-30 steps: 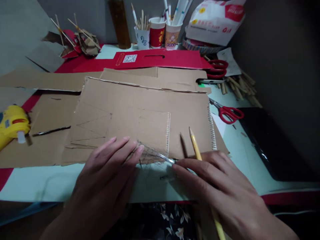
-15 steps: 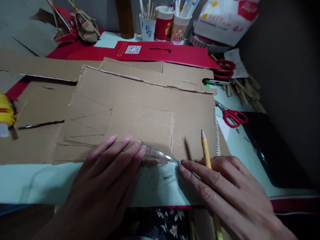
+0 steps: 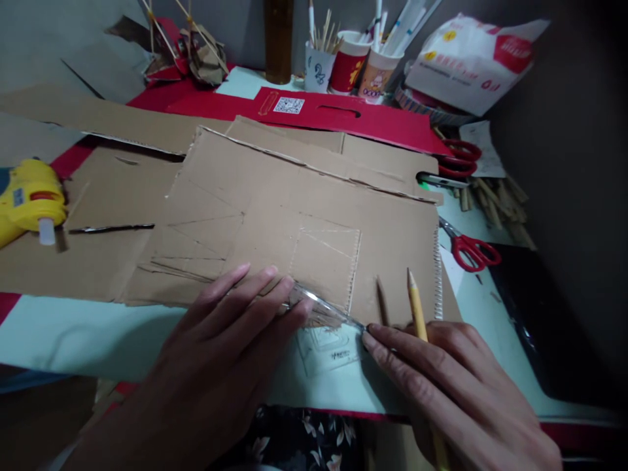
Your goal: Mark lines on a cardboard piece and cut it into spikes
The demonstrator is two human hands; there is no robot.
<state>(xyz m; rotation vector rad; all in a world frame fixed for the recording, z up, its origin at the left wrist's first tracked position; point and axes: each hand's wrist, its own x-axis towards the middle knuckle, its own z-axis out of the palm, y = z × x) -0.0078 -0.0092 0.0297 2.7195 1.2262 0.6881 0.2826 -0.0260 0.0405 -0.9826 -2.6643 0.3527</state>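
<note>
Apparently, the step is aligning the ruler (image 3: 338,313) over the cardboard's (image 3: 269,176) near edge, with left hand (image 3: 230,340) laid flat, gripping nothing, and right hand (image 3: 441,373) closed around the pencil (image 3: 417,304), fingertips at the ruler's end, so the next move seems to need steady pressure.

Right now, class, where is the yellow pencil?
In the head view, the yellow pencil is right of centre, held in the right hand, its tip raised over the cardboard, left of the nearer red-handled scissors.
</note>
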